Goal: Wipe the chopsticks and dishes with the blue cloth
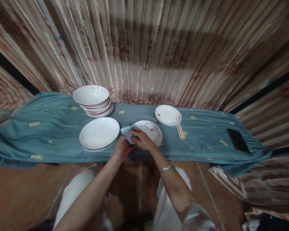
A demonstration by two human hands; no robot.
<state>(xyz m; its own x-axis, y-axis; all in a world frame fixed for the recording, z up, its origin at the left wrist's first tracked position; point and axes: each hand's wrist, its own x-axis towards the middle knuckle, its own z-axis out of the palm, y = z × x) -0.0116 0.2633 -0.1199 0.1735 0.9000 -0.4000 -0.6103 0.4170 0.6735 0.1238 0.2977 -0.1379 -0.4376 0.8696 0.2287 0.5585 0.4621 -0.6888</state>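
Note:
In the head view, my right hand (141,138) is closed on a light blue cloth (127,132), which it presses at the left rim of a white plate with a floral pattern (152,130). My left hand (122,148) grips that plate's near left edge, just below the cloth, with its fingers partly hidden. Immediately left of my hands lie stacked white oval dishes (99,133). Behind the floral plate, to the right, is a small stack of flowered plates (168,115). Several wooden chopsticks (180,132) lie in front of that stack.
A stack of white bowls with red bands (92,96) stands at the back left. The narrow table has a teal cloth (57,134) over it. Toward the right end rests a black phone (238,140). A pleated curtain (139,57) hangs close behind the table.

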